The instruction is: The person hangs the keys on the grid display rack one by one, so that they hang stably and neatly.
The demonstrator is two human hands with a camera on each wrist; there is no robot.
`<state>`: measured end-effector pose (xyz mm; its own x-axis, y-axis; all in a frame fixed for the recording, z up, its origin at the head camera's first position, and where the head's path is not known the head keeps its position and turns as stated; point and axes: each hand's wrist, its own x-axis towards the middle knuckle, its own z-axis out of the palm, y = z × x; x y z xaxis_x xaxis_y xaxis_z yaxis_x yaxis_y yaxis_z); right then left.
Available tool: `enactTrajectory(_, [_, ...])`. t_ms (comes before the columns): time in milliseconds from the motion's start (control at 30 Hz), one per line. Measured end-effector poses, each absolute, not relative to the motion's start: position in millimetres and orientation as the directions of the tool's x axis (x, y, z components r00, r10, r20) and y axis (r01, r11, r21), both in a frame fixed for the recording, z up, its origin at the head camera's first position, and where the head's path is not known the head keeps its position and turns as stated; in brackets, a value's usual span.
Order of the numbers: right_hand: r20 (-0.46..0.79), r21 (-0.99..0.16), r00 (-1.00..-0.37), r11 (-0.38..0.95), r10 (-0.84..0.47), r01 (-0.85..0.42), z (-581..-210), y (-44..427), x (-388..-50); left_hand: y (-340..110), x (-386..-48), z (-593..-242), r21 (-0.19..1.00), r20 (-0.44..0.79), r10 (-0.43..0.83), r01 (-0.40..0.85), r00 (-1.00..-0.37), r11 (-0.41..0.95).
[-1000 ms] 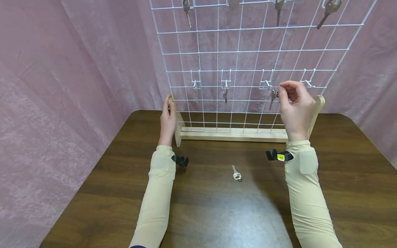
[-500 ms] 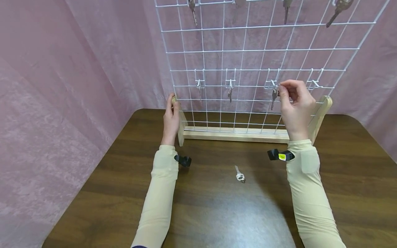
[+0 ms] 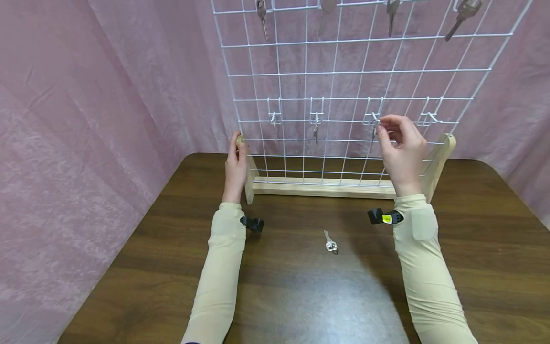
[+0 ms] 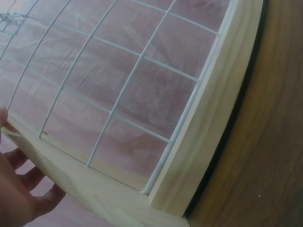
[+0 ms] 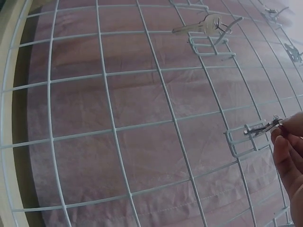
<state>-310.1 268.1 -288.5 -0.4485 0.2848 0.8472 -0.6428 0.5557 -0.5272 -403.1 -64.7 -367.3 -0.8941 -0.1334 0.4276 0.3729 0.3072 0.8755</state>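
My right hand (image 3: 404,152) pinches a small silver key (image 5: 266,126) by its ring end between thumb and fingertip. The key dangles right at the third wire hook (image 3: 373,118) of the grid's lower row; whether its ring is over the prong, I cannot tell. My left hand (image 3: 236,172) grips the left wooden side post (image 4: 109,189) of the white wire grid rack (image 3: 331,73), fingers bent round its edge. A loose key (image 3: 331,245) with a ring lies on the table between my forearms.
Keys hang on the two left lower hooks, including the second key (image 3: 316,132); the rightmost hook (image 3: 429,117) bears none. Several keys, such as the top right key (image 3: 463,18), hang above. A wooden crossbar (image 3: 322,188) joins the posts on the brown table (image 3: 301,286). Pink curtain (image 3: 107,119) surrounds it.
The right hand has shifted a little left, bringing the pinched key from beside the third hook up to it. The left hand stays on the post; the view sways slightly.
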Motion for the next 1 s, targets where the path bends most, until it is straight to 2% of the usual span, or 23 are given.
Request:
enactTrajectory(367, [0.829,-0.554,-0.485,0.53,0.279,-0.642,-290.7,270.8,-310.4,-63.6,-403.7,-368.0,0.876,0.425,-0.136,0.369,-0.895,0.311])
enactTrajectory(667, [0.791,-0.599,-0.542,0.538,0.283,-0.594,-291.7,269.8,-314.0,-65.1,-404.4,-368.2,0.878,0.42,-0.138,0.363,-0.897,0.312])
enactTrajectory(1000, [0.793,-0.585,-0.554,0.57,0.254,-0.577,-293.8,273.2,-314.3,-64.1,-403.7,-366.8,0.882,0.415,-0.136,0.36,-0.9,0.305])
